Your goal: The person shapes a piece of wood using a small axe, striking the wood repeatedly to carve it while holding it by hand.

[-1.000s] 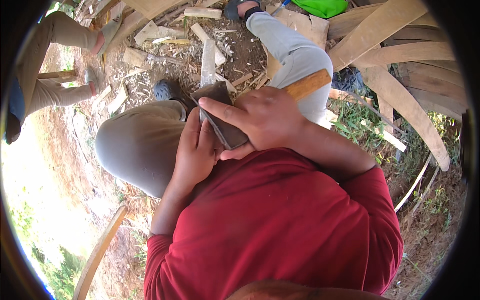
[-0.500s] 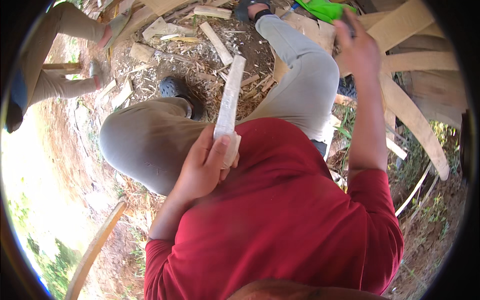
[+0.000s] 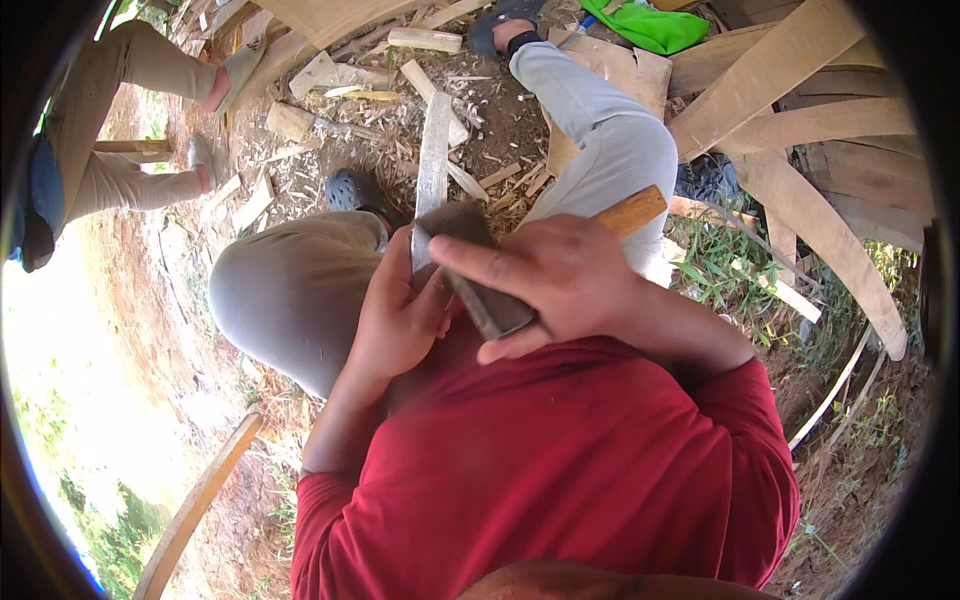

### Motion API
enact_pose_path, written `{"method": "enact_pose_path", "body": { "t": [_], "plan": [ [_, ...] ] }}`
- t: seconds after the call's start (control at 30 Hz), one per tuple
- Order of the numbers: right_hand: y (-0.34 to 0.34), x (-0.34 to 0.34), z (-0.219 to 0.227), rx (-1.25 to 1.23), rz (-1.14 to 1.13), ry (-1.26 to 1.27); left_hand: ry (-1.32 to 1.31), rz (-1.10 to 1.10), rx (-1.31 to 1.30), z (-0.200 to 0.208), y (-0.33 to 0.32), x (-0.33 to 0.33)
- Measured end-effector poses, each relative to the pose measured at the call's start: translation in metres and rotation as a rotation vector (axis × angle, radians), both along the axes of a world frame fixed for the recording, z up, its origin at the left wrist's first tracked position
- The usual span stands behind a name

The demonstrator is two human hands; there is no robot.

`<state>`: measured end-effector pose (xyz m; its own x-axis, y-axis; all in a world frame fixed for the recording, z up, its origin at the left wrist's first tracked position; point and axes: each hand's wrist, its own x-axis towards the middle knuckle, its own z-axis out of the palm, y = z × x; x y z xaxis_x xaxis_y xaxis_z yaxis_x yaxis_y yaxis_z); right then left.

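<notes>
My left hand (image 3: 395, 325) is closed around the lower end of a pale grey tapered bar (image 3: 432, 160), which points away from me above my lap. Whether the bar is wood or metal I cannot tell. In my right hand (image 3: 570, 280) is a dark rectangular block (image 3: 477, 262), its long side slanting across the bar's lower part close to the left fingers. The right index finger stretches over the block. A brown wooden stick (image 3: 634, 210) sticks out beyond the right hand; its join to the block is hidden.
Wood offcuts (image 3: 424, 40) and shavings litter the ground ahead. Long curved boards (image 3: 820, 220) lean at the right, near a green cloth or bag (image 3: 645, 25). Another person's legs (image 3: 150, 60) are at the upper left. A curved wooden strip (image 3: 205, 500) stands at the lower left.
My right hand has come down from the upper right to the bar, bringing the dark block against or just over it. The bar has shifted slightly left in my left hand.
</notes>
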<state>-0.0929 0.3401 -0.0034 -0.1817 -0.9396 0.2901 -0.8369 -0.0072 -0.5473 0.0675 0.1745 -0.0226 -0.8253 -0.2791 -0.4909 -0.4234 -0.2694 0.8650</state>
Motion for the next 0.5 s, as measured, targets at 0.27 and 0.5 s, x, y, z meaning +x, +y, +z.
{"method": "enact_pose_path", "body": {
  "t": [0.27, 0.5],
  "plan": [
    [-0.013, 0.008, 0.0, 0.106, -0.037, 0.241, 0.214, 0.0, -0.241, -0.006, 0.012, 0.004],
    [-0.019, -0.122, -0.011, 0.163, -0.634, 0.036, -0.025, -0.074, -0.038, 0.02, 0.006, 0.011]
  ]
}}
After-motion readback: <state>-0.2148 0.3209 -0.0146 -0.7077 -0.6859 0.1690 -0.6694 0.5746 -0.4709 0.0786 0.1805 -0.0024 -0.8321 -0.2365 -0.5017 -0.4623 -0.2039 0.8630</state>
